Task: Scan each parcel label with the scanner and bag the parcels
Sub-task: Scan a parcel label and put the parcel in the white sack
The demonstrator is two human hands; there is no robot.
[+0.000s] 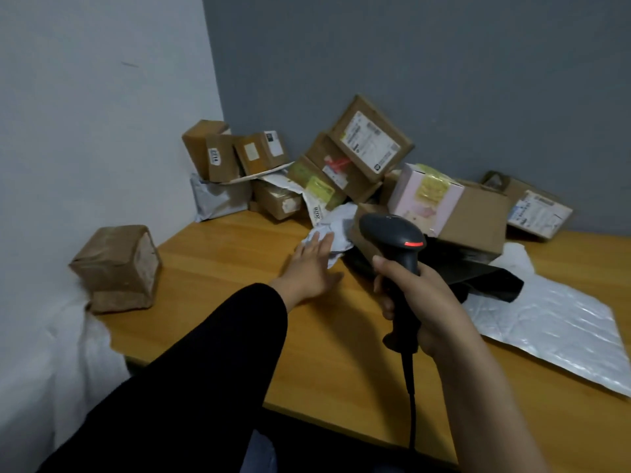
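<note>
My right hand (420, 295) grips the handle of a black barcode scanner (396, 244); its red light glows and its head points at the parcel pile. My left hand (312, 262), fingers straight, reaches across the wooden table (218, 285) and touches a crumpled white soft parcel (336, 230). Behind it, several brown cardboard parcels (370, 138) with labels lie heaped against the grey wall. A pink-and-brown box (444, 206) sits right of the scanner head.
A taped brown parcel (117, 268) stands at the table's left edge above a white bag (51, 363). A black plastic bag (485, 278) and a silver bubble mailer (553, 329) lie at right. The scanner cable (411, 404) hangs over the front edge.
</note>
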